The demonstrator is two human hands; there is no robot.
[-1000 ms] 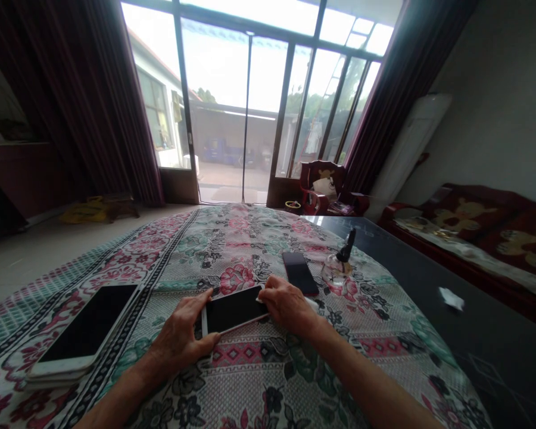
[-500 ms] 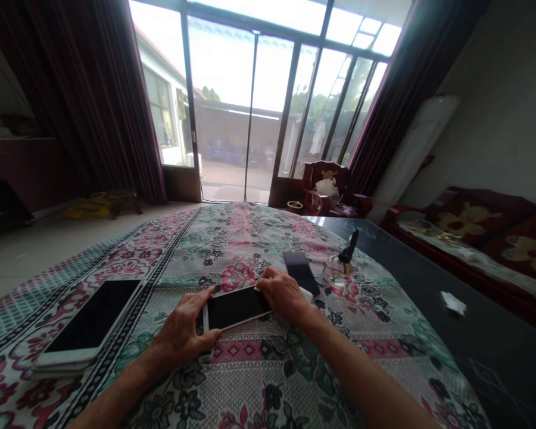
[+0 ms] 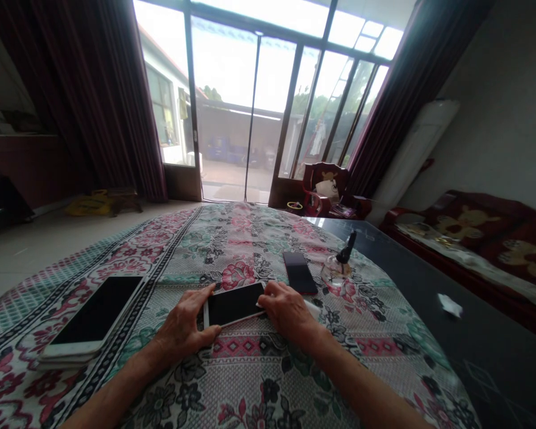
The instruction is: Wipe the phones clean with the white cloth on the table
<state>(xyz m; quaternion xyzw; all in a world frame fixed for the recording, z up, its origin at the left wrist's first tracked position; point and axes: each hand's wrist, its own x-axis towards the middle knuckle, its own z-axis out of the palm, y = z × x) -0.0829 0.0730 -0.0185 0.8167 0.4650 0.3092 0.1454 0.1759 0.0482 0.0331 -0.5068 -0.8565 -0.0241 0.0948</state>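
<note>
A white-framed phone [image 3: 234,305] with a black screen lies on the patterned tablecloth [image 3: 250,381]. My left hand [image 3: 187,319] grips its left end, thumb at the near edge and fingers at the far edge. My right hand [image 3: 288,310] is closed at the phone's right end, pinching a bit of white material against the screen's edge. More white material [image 3: 312,308] shows beside the right hand. Beyond that hand lies a dark phone [image 3: 299,273]. A clear glass bottle [image 3: 337,271] with a black top stands to its right.
Stacked white phones or tablets [image 3: 93,316] lie at the left of the table. A crumpled white tissue [image 3: 450,305] rests on the dark surface [image 3: 486,345] at right. Farther back are a wooden chair [image 3: 326,185], a sofa [image 3: 482,220] and glass doors.
My right hand has moved slightly down along the right end of the phone, uncovering its far right corner. My left hand keeps its grip.
</note>
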